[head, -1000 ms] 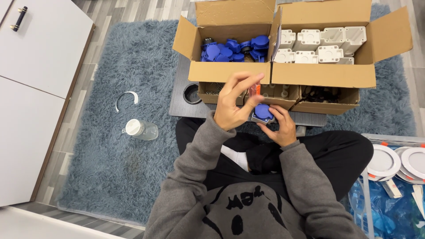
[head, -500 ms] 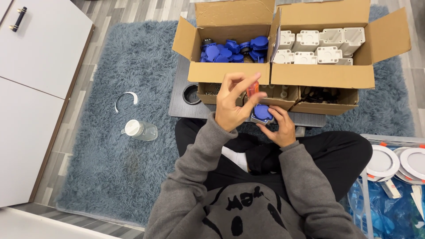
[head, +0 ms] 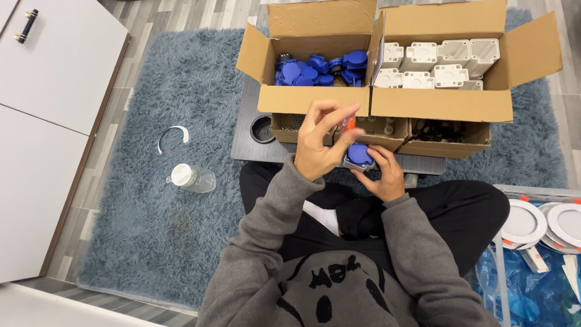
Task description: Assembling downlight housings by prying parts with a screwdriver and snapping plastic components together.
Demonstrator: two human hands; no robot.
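Barely shifted, left hand (head: pixel 324 142) fingers pinch an orange piece (head: pixel 347 123) (above the right-held blue cap (head: pixel 358 155)).

The left hand (head: pixel 324 142) covers most of the small orange piece (head: pixel 347 123) pinched in its fingers, so its shape cannot be told. The right hand (head: pixel 380 175) hides the underside of the blue cap (head: pixel 359 155). The two lower boxes (head: pixel 387 132) sit in shadow under the upper cartons, their contents too dark to tell. The white round lamps (head: pixel 548 221) run off the right edge. The person's torso is cut off at the bottom edge.
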